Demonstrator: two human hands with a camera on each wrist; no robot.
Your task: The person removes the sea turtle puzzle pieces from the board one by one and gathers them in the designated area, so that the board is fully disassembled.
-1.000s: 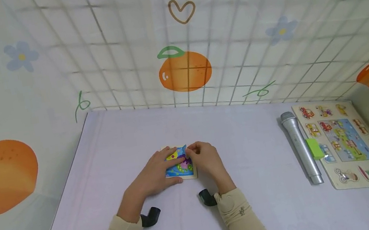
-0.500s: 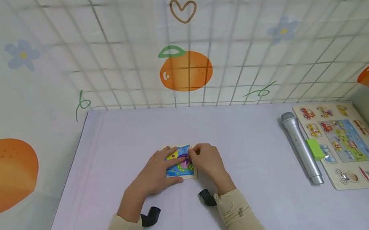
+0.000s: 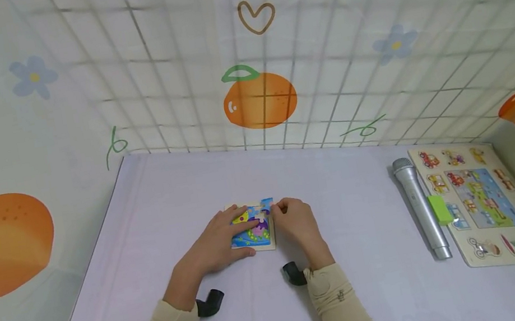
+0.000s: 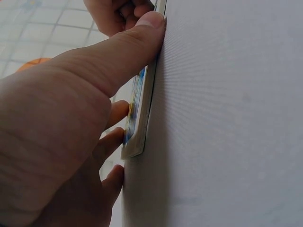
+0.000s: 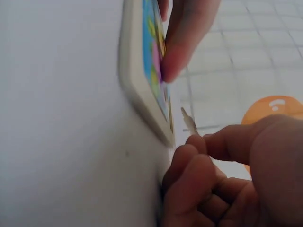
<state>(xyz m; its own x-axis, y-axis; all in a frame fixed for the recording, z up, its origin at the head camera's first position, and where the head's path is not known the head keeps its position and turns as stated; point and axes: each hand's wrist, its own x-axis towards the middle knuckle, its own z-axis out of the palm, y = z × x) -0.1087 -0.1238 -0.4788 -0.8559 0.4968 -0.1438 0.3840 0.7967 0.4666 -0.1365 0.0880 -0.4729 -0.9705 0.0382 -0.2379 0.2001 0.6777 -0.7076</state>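
A small square jigsaw puzzle (image 3: pixel 256 236) with a blue, yellow and purple picture and a pale wooden border lies flat on the table. My left hand (image 3: pixel 215 241) rests on its left part, fingers spread over the picture and thumb (image 4: pixel 137 40) along the near edge. Beyond the puzzle's upper right corner, my right hand (image 3: pixel 297 226) pinches a thin blue puzzle piece (image 3: pixel 267 202) between thumb and fingertips. From the right wrist view, that piece (image 5: pixel 189 121) is tilted and apart from the border (image 5: pixel 137 80). The left fingers hide part of the picture.
To the right, a silver microphone (image 3: pixel 421 207) lies beside a larger wooden puzzle board (image 3: pixel 497 251) with vehicle pictures. A bright green block (image 3: pixel 440 208) sits between them. A grid-backed curtain (image 3: pixel 163 85) with printed oranges stands behind the table.
The right hand has moved slightly right, taking the blue piece from over the puzzle to its upper right corner. A gap now shows in the picture. The left hand stays in place.
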